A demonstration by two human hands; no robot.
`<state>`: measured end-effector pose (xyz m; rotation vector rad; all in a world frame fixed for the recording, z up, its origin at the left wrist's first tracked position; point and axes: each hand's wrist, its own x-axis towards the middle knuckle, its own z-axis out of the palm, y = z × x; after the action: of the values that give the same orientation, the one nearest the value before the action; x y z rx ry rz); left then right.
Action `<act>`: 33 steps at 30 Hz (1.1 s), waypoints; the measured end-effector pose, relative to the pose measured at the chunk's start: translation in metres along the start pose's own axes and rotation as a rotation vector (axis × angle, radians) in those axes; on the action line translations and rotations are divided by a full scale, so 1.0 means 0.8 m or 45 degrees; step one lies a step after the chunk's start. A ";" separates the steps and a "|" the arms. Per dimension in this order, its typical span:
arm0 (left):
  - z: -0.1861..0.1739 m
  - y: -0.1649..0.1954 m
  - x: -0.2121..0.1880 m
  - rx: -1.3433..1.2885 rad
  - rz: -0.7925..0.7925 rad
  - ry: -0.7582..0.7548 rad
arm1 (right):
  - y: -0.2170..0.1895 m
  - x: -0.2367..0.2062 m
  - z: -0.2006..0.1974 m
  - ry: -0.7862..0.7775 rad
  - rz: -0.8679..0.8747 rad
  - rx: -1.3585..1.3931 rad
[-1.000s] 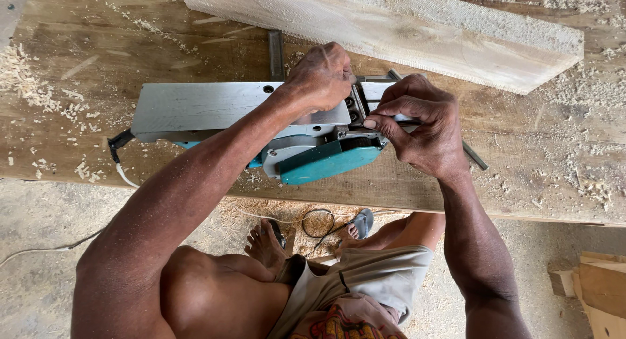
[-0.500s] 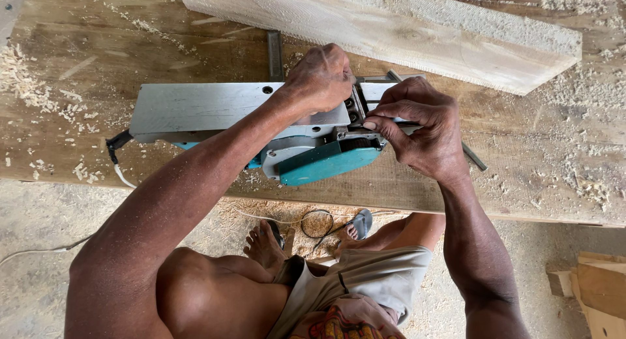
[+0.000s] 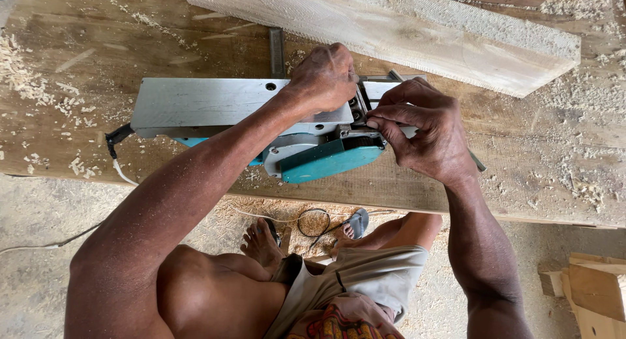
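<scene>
- Teal-and-grey electric hand planer (image 3: pixel 313 157) lies upturned on the rough wooden plank surface (image 3: pixel 521 176), its flat grey metal sole plate (image 3: pixel 208 104) facing up.
- Left hand (image 3: pixel 323 78) rests on top of the planer at the gap in the sole plate, fingers curled down over the cutter area; whether its grip closes on any part cannot be told, since the fingertips are hidden.
- Right hand (image 3: pixel 427 133) sits just beside the left, at the same gap; thumb and forefinger are pinched together at the cutter opening. What lies between them is too small to tell.
- Black power cord (image 3: pixel 114 140) leaves the planer's left end and drops over the surface edge.
- Pale sawn timber board (image 3: pixel 404 26) lies at an angle across the surface behind the planer, near both hands.
- Wood shavings (image 3: pixel 19 65) are scattered over the surface and the ground below.
- Bare feet (image 3: pixel 261 241) stand on the ground beneath, beside a dark sandal (image 3: pixel 357 221).
</scene>
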<state>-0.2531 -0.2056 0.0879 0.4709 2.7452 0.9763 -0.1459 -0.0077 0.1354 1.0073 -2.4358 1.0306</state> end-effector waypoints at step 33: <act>0.006 -0.015 0.012 -0.060 0.076 0.012 | 0.009 0.005 0.006 0.018 0.009 0.042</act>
<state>-0.2639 -0.2083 0.0761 0.5447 2.7239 1.0575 -0.1541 -0.0092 0.1307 0.9990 -2.4199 1.0800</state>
